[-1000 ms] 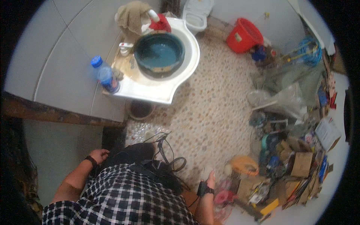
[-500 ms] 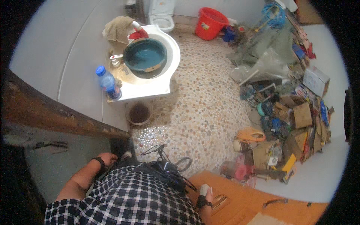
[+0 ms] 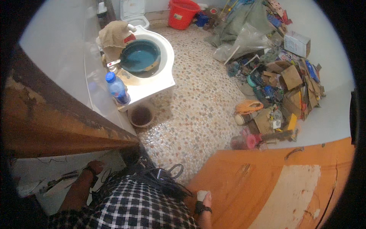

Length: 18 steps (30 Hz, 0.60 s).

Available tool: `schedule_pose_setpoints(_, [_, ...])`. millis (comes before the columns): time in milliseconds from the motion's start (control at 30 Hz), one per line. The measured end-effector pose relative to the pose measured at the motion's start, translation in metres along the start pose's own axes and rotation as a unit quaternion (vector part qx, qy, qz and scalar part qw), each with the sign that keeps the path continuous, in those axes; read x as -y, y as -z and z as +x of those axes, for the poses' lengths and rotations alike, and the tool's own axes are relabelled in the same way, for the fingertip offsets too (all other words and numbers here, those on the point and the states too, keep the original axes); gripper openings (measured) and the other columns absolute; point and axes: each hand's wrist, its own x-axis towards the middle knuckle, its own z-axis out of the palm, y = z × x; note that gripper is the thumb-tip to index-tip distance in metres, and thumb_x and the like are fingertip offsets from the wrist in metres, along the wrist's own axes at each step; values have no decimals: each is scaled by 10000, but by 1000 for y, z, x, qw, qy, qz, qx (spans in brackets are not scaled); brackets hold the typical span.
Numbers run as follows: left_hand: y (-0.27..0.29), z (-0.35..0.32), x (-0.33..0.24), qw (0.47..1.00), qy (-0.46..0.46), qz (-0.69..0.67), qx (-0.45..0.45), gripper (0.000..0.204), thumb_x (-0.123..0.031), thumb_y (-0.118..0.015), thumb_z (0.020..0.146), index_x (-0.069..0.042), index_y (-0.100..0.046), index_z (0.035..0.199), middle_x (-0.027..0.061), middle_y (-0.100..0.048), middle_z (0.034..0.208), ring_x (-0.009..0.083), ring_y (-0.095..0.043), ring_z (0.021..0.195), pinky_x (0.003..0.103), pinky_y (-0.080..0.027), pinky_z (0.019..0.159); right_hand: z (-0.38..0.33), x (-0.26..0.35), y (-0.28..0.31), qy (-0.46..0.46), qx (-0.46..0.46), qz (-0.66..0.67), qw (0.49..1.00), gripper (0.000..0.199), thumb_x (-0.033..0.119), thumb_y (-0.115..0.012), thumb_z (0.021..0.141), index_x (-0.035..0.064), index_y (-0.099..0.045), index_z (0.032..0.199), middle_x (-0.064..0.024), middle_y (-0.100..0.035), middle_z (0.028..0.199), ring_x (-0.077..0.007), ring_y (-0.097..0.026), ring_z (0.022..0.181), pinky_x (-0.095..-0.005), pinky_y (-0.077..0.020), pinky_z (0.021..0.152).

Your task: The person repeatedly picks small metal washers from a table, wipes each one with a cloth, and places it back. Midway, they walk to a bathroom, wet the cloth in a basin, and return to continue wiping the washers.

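Note:
My right hand (image 3: 207, 200), with a dark band at the wrist, is closed around a small whitish object (image 3: 201, 195), perhaps a wad of cloth; its kind is not clear. That hand is beside the edge of an orange-brown wooden door (image 3: 232, 187). On the other side, in shadow, my left hand (image 3: 96, 166) hangs beyond the end of a worn wooden frame (image 3: 72, 126). It also has a dark wristband, and its fingers are too dark to make out. A black bag with straps (image 3: 160, 175) lies against my checked shirt.
Ahead left, a white washbasin (image 3: 166, 57) holds a dark basin of water (image 3: 139, 57), with a blue-capped bottle (image 3: 117, 89) on its corner. A bucket (image 3: 142, 115) stands below. Farther back are a toilet (image 3: 133, 15) and a red bucket (image 3: 183, 14). Cardboard and clutter (image 3: 282, 80) line the right wall.
The view has shifted, so the far clutter sits farther left and more of the wooden door shows. My left hand has moved left into shadow. My right hand still grips the whitish object.

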Motion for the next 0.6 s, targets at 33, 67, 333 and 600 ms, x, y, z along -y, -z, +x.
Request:
schedule_pose_setpoints(33, [-15, -6, 13, 989, 28, -140, 30, 362, -279, -507, 968, -122, -578, 1287, 118, -663, 1071, 300, -622, 902, 447, -514, 779, -3, -8, -2, 18, 3, 24, 1000, 585, 562, -366, 973, 52, -526, 1211, -130, -640, 1057, -285, -619, 933, -427, -508, 800])
schedule_pose_setpoints(67, [-28, -8, 25, 958, 58, -273, 68, 354, -260, -506, 971, -108, -580, 1281, 119, -668, 1034, 294, -620, 833, 434, -517, 720, -6, -13, -4, 37, 8, 50, 998, 543, 531, -358, 991, 52, -544, 1164, -114, -645, 1024, -270, -628, 887, -421, -524, 766])
schedule_pose_setpoints(333, [-18, -18, -12, 971, 44, -212, 97, 340, -250, -512, 955, -96, -605, 1243, 128, -660, 1067, 294, -622, 841, 422, -528, 726, -45, -12, -13, 147, -7, -47, 988, 521, 482, -400, 1004, 24, -619, 1118, -81, -658, 1064, -207, -628, 900, -348, -511, 789])
schedule_pose_setpoints(600, [80, -69, -98, 994, -27, -20, 105, 408, -318, -517, 938, -172, -557, 1316, 103, -593, 1284, 305, -573, 1139, 433, -449, 1002, -66, -127, -10, 36, 73, 108, 991, 492, 214, -787, 788, 32, -597, 1204, -56, -669, 1047, -173, -626, 923, -320, -506, 818])
